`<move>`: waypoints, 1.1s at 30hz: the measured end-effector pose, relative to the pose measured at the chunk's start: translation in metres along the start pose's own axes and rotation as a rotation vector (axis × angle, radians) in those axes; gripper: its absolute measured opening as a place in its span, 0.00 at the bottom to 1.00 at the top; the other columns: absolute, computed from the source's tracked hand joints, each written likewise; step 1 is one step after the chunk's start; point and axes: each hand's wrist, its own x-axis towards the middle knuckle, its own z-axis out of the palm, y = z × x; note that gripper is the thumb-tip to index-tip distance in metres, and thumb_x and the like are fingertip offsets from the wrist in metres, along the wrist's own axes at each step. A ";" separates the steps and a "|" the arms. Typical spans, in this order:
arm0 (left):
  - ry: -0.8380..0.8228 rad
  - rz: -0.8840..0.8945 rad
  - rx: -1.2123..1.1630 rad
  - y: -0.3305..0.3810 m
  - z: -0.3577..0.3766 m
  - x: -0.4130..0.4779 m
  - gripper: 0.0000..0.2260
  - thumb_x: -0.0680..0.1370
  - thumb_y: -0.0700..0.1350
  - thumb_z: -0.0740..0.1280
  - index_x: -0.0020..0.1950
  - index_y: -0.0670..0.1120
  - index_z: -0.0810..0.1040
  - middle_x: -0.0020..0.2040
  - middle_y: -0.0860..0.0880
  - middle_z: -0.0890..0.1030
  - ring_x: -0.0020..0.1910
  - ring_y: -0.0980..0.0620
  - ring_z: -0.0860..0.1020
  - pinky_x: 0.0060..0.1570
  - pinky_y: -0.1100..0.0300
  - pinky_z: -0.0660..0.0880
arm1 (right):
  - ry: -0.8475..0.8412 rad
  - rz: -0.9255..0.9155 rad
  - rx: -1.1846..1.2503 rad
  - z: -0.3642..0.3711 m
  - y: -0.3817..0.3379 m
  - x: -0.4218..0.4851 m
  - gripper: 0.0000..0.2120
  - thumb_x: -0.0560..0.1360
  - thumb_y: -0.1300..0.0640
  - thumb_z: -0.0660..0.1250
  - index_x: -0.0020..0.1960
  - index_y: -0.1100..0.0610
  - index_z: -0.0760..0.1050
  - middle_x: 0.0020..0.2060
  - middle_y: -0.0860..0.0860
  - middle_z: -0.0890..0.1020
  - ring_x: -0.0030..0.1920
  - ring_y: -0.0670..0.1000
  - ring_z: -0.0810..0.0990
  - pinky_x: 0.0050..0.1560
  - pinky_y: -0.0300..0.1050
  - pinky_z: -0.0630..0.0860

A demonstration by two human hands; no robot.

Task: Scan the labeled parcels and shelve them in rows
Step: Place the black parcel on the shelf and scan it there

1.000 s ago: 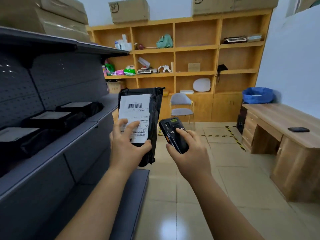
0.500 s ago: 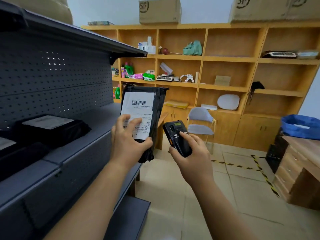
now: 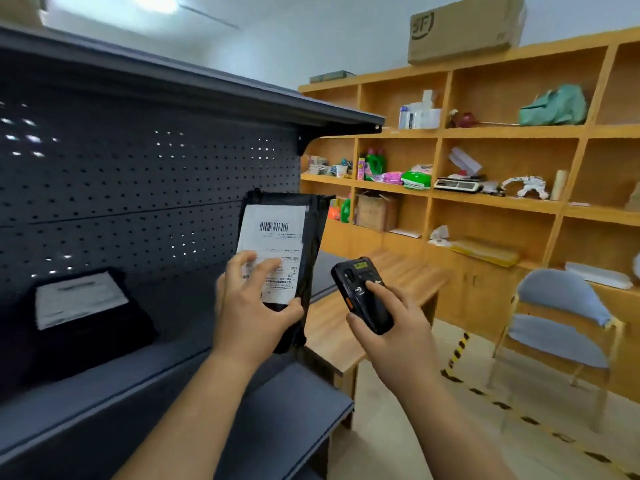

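A black parcel (image 3: pixel 313 237) is held upright in the air by the left hand (image 3: pixel 251 308), in front of the dark grey metal shelf unit (image 3: pixel 138 368) and above its lower board; it touches no shelf. The parcel's white label (image 3: pixel 275 233) is turned toward the camera, with the barcode near its top; the lower part of the label is covered by the spread fingers (image 3: pixel 263 268), and the parcel's lower right edge is clamped by the thumb, so the parcel is gripped between thumb and fingers.

A black handheld scanner (image 3: pixel 367 306) is held in the right hand (image 3: pixel 398 332), just beside the parcel on its right and apart from it; the fingers are curled under its body, and one digit is laid on its face below the small lit screen; whether a button is being pressed cannot be told. The scanner's top end is tilted up and away from the camera.

On the middle board of the shelf unit, to the left, a second black parcel (image 3: pixel 90 327) is laid flat with its white label up, in front of the perforated back panel (image 3: pixel 138 188). Behind the hands a wooden table (image 3: pixel 391 292) is seen; further right a blue chair (image 3: pixel 561 320) is stood on the floor beside yellow-and-black floor tape (image 3: pixel 459 349). The far wall is taken up by wooden shelving (image 3: pixel 502 199) with assorted goods, and a cardboard box (image 3: pixel 464 29) is set on top.
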 end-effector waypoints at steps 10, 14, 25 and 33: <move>0.190 -0.373 0.263 -0.062 0.001 0.053 0.27 0.66 0.54 0.75 0.65 0.57 0.75 0.67 0.57 0.63 0.64 0.48 0.64 0.66 0.52 0.68 | -0.305 -0.184 0.212 0.140 0.017 0.116 0.25 0.71 0.44 0.74 0.67 0.43 0.75 0.62 0.44 0.75 0.62 0.46 0.74 0.61 0.45 0.73; 0.151 -0.496 0.387 -0.058 0.013 0.075 0.29 0.66 0.57 0.72 0.66 0.58 0.73 0.67 0.56 0.62 0.63 0.46 0.64 0.65 0.47 0.69 | -0.370 -0.230 0.285 0.173 0.024 0.145 0.25 0.70 0.44 0.74 0.66 0.42 0.75 0.60 0.45 0.76 0.60 0.47 0.75 0.58 0.46 0.74; -0.108 -0.985 0.730 -0.041 0.069 0.117 0.33 0.67 0.63 0.71 0.70 0.56 0.70 0.67 0.50 0.64 0.63 0.41 0.65 0.63 0.44 0.70 | -0.590 -0.289 0.447 0.201 0.072 0.198 0.25 0.69 0.40 0.72 0.65 0.38 0.74 0.61 0.40 0.75 0.59 0.44 0.75 0.57 0.49 0.77; -0.105 -1.062 0.858 -0.050 0.094 0.130 0.34 0.69 0.65 0.69 0.72 0.56 0.67 0.69 0.49 0.63 0.66 0.40 0.65 0.63 0.44 0.69 | -0.683 -0.297 0.504 0.212 0.090 0.220 0.26 0.69 0.40 0.72 0.66 0.39 0.74 0.61 0.40 0.75 0.60 0.45 0.75 0.57 0.46 0.76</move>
